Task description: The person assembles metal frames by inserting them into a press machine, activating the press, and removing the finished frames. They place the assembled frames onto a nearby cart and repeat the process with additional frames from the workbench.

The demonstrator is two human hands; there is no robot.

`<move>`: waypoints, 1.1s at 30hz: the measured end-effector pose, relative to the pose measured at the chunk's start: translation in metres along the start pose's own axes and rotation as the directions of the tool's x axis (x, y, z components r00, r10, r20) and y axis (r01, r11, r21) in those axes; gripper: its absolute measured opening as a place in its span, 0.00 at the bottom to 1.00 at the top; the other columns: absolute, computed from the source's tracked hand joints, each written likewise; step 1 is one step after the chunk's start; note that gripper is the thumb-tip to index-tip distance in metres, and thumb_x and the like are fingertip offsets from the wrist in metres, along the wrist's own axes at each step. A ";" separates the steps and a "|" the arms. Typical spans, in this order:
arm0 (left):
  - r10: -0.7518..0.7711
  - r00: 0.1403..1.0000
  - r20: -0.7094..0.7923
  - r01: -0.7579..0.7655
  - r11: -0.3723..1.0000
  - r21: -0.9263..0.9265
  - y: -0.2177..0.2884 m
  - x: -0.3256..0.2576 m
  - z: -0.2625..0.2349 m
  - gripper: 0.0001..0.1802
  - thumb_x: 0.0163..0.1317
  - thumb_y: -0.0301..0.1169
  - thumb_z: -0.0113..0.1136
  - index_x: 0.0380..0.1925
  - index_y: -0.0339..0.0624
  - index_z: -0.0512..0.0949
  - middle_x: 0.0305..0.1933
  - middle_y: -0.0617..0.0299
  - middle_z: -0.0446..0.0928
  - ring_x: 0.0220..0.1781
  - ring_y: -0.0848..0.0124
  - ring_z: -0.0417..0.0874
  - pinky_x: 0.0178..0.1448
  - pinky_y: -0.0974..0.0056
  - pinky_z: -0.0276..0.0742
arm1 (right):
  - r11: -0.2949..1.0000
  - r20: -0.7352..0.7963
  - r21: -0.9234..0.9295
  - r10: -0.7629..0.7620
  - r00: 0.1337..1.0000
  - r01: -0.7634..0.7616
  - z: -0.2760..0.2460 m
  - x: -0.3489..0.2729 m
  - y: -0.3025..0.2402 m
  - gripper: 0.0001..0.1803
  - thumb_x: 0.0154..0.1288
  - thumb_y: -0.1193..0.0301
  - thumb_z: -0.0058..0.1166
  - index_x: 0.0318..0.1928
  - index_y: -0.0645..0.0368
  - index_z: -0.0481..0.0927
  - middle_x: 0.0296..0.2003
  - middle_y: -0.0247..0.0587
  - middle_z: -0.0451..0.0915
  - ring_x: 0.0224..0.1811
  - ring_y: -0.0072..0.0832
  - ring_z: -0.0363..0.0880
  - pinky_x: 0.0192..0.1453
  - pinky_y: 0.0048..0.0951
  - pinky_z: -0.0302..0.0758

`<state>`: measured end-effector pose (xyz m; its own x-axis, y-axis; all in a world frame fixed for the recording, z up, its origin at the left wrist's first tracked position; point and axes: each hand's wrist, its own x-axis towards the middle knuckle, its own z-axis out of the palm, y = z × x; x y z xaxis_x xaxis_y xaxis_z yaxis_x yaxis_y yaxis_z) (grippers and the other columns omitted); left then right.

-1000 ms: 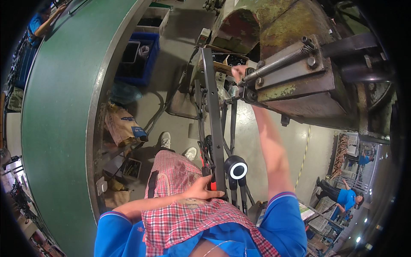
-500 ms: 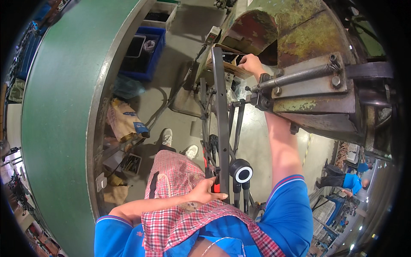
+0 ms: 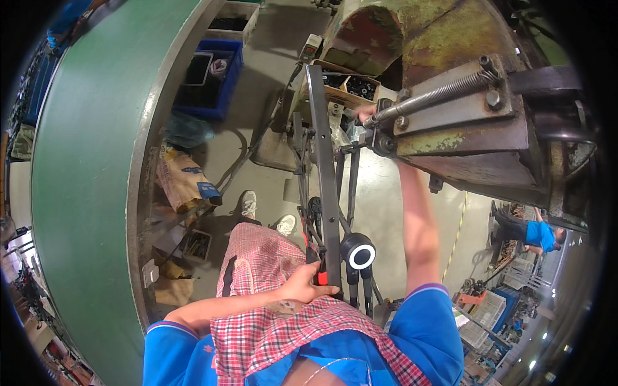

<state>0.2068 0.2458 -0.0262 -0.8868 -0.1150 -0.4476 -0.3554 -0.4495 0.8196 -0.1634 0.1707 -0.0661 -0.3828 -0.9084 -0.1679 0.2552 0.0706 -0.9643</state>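
My left hand point(image 3: 301, 284) rests low in front of my checked apron point(image 3: 257, 270), fingers curled on a red grip point(image 3: 320, 278) at the foot of a long black bar point(image 3: 324, 154). A round black knob with a white ring point(image 3: 361, 255) sits just right of it. My right arm reaches straight up to a rusty green machine point(image 3: 463, 138). My right hand point(image 3: 365, 116) is at the end of a spring-wrapped rod point(image 3: 438, 95), partly hidden by the machine's edge, so its grip is unclear. Cardboard boxes of small dark parts point(image 3: 351, 87) stand just beyond that hand.
A big green curved guard point(image 3: 84, 167) fills the left side. On the floor are a blue crate point(image 3: 215, 80), paper sacks point(image 3: 183, 183) and a small tray of parts point(image 3: 196, 243). My shoes point(image 3: 248, 204) show below. Another person in blue point(image 3: 534, 233) bends over at far right.
The view has closed in on the machine and my right arm now stretches further up toward the rod. My left hand has stayed at the red grip.
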 end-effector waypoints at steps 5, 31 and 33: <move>-0.063 0.998 0.032 0.065 0.996 -0.065 -0.014 0.002 0.004 0.25 0.50 0.35 0.71 0.44 0.32 0.73 0.32 0.60 0.79 0.35 0.76 0.78 0.43 0.67 0.75 | 0.928 -0.029 -0.365 0.067 0.997 -0.074 0.052 -0.064 -0.019 0.08 0.64 0.75 0.55 0.43 0.64 0.80 0.31 0.33 0.77 0.31 0.19 0.72 0.35 0.23 0.70; 0.518 0.848 0.109 -0.113 -0.024 0.993 0.132 0.069 -0.111 0.32 0.43 0.44 0.69 0.47 0.40 0.73 0.51 0.47 0.72 0.56 0.55 0.72 0.55 0.53 0.73 | 0.780 -0.033 -0.251 0.585 0.811 -0.573 0.091 -0.378 0.042 0.38 0.50 0.70 0.69 0.59 0.73 0.66 0.42 0.35 0.78 0.39 0.17 0.74 0.46 0.22 0.72; 0.533 0.697 0.480 -0.202 -0.496 0.844 0.149 0.111 -0.147 0.37 0.37 0.45 0.73 0.49 0.42 0.73 0.57 0.52 0.68 0.62 0.57 0.67 0.66 0.52 0.62 | 0.784 -0.023 -0.216 0.592 0.806 -0.582 0.091 -0.377 0.040 0.38 0.50 0.69 0.69 0.59 0.73 0.67 0.39 0.34 0.78 0.38 0.16 0.73 0.45 0.21 0.71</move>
<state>0.0991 0.0355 -0.0063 -0.9493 0.1057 0.2962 0.1062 0.9942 -0.0144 0.0726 0.4787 -0.0228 -0.1778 -0.6807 -0.7107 0.2313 0.6730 -0.7025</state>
